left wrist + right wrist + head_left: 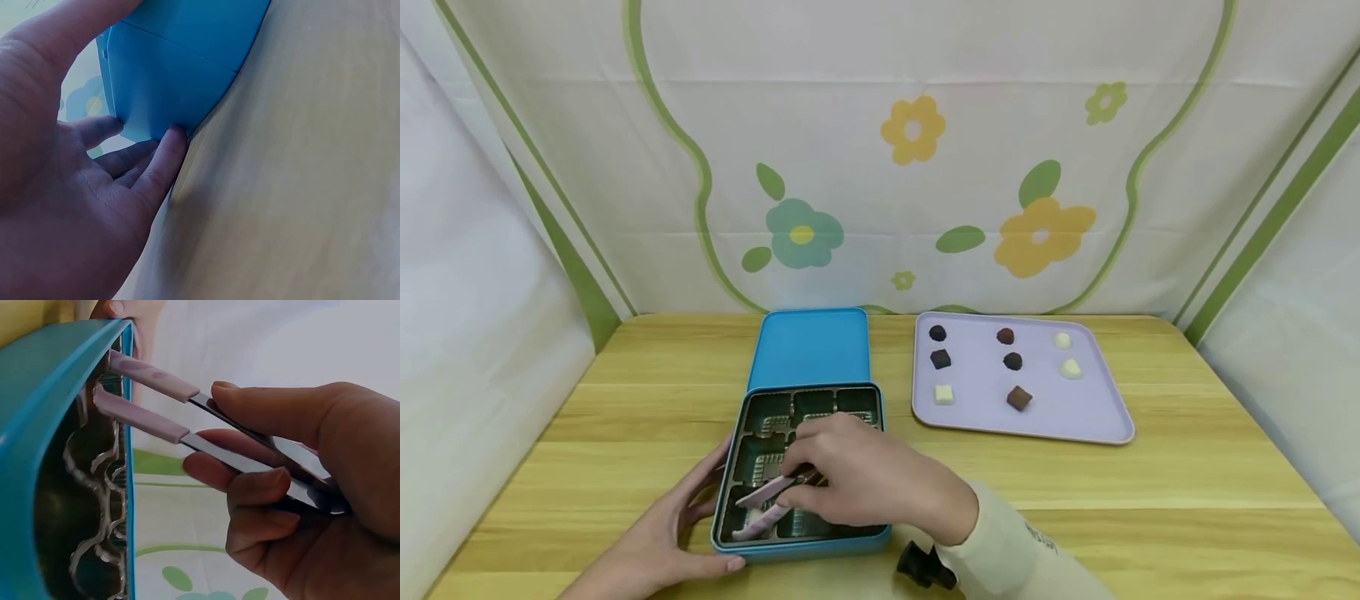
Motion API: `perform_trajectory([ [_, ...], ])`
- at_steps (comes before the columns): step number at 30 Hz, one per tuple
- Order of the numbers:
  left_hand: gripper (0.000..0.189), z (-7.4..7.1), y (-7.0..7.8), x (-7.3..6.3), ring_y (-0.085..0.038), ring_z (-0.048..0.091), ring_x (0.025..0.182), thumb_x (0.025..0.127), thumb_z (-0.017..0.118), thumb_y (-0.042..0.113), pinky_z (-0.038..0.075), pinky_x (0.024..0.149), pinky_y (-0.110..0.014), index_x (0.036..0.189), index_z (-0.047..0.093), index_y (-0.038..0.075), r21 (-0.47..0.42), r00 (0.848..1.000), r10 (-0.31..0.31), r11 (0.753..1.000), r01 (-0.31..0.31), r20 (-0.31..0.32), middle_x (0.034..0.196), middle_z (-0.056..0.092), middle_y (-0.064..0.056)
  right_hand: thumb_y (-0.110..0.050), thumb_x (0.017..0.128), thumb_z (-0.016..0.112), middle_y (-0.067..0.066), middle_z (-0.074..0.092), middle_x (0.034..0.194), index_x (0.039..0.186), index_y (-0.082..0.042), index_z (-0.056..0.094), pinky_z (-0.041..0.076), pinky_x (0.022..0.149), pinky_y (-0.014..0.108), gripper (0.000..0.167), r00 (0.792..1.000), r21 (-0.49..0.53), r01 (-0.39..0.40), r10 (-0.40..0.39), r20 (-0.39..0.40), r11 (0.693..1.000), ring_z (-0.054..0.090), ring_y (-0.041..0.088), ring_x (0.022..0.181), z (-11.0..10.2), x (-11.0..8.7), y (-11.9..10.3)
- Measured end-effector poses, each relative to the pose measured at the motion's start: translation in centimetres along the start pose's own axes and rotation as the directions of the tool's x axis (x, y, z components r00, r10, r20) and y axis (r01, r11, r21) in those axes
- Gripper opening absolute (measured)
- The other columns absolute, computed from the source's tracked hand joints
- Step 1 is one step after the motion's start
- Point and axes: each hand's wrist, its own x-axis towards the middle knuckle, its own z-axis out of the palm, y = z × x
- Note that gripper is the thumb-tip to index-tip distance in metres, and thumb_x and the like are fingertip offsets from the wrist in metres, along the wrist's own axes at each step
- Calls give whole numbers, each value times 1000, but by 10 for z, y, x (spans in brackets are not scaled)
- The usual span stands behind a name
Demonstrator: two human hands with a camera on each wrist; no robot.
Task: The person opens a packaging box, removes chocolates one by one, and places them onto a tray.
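Observation:
A blue tin stands open on the table, a dark divided plastic insert inside it. My right hand holds metal tongs with pale pink tips over the tin. The tong tips reach down into the front-left compartment, slightly apart, with a small whitish chocolate partly visible between them. My left hand spans the tin's front-left corner, thumb by the front wall and fairly straight fingers against the side, low near the tabletop. My right hand hides several compartments.
The tin's blue lid lies behind it. To the right, a lilac tray bears several dark, brown and white chocolates, including a white square one and a brown square one. A flowered cloth hangs behind the wooden table.

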Motion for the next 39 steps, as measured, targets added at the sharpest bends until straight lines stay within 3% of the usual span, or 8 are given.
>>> perform_trajectory([
  [10, 117, 0, 0, 1, -49, 52, 143, 92, 83, 8, 57, 98, -25, 174, 5, 39, 25, 1000, 7, 1000, -7, 0, 175, 17, -30, -19, 100, 78, -1, 77, 99, 107, -10, 84, 48, 70, 8, 13, 996, 154, 11, 3, -92, 988, 59, -7, 77, 1, -10, 13],
  [16, 118, 0, -1, 0, -52, 47, 145, 92, 82, 7, 59, 99, -29, 174, 3, 39, -1, 1000, 1, 1000, -1, 7, 175, 13, -32, -28, 99, 81, -6, 76, 105, 113, -15, 84, 45, 70, 7, 19, 999, 16, -29, 29, -35, 999, 56, -6, 76, -2, -5, -1],
  [21, 118, 1, -1, 0, -53, 46, 145, 93, 82, 6, 61, 99, -31, 174, 3, 38, -11, 1000, 11, 1000, -11, 14, 175, 12, -32, -27, 101, 79, -6, 77, 108, 112, -16, 83, 53, 84, 8, 17, 1000, -74, 12, -12, 3, 997, 70, -2, 94, 4, 1, -8],
  [24, 119, 2, 0, 0, -53, 47, 145, 92, 83, 7, 60, 98, -30, 174, 4, 39, 3, 1000, 5, 1000, -5, 0, 175, 15, -31, -26, 101, 78, -5, 77, 106, 111, -15, 83, 53, 84, 8, 15, 1000, -76, 31, -31, -2, 997, 71, -1, 94, 6, 1, -6],
  [30, 119, 2, 1, 0, -46, 50, 143, 90, 85, 9, 58, 99, -26, 174, 7, 38, 45, 1000, 13, 999, -12, -22, 174, 20, -30, -25, 101, 78, -4, 77, 103, 109, -13, 84, 46, 76, 5, 15, 999, -4, 20, -20, -27, 1000, 63, -6, 84, 7, -2, 0],
  [35, 118, 2, 0, 0, -27, 54, 141, 90, 86, 10, 56, 100, -24, 174, 8, 39, 73, 999, 17, 997, -14, -35, 175, 21, -26, -24, 101, 78, -4, 75, 98, 109, -12, 85, 44, 69, 8, 16, 999, 64, -8, 11, -39, 998, 56, -5, 77, 5, -6, 5],
  [39, 118, 2, 1, -1, -37, 51, 144, 90, 86, 12, 56, 99, -23, 174, 8, 39, 97, 999, 18, 995, -14, -41, 176, 22, -26, -23, 101, 78, -3, 75, 97, 109, -11, 84, 45, 66, 10, 16, 998, 115, -17, 23, -51, 993, 53, -7, 73, 3, -9, 7],
])
